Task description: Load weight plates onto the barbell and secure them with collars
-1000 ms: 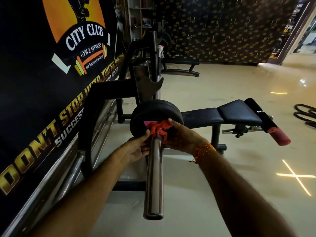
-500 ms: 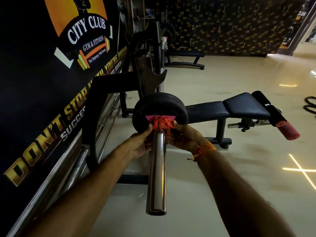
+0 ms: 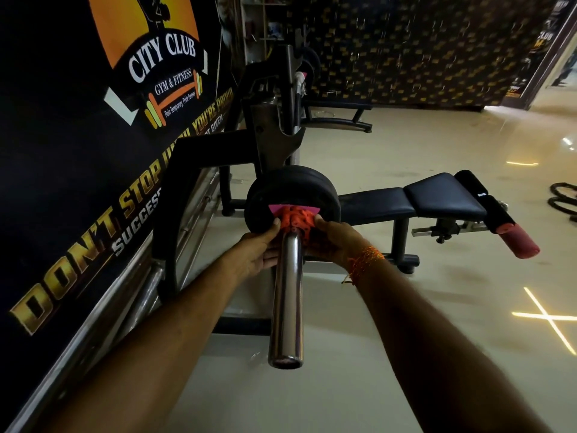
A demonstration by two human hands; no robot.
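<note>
A chrome barbell sleeve (image 3: 286,295) points toward me from the rack. A black weight plate (image 3: 292,190) sits on it, far along the sleeve. An orange-red collar (image 3: 295,218) with pink tabs is around the sleeve, right against the plate's face. My left hand (image 3: 260,251) grips the collar from the left and my right hand (image 3: 335,240), with an orange thread at the wrist, grips it from the right. The collar's lower half is hidden by my fingers.
A black bench rack upright (image 3: 274,132) holds the bar. A padded bench (image 3: 415,200) with a red-tipped roller (image 3: 516,243) stretches right. A black gym banner wall (image 3: 78,151) with steel rails runs along the left. Battle ropes (image 3: 565,198) lie at the far right on the tiled floor.
Both hands have pushed the collar further along the sleeve until it meets the plate. My view has shifted closer and slightly upward.
</note>
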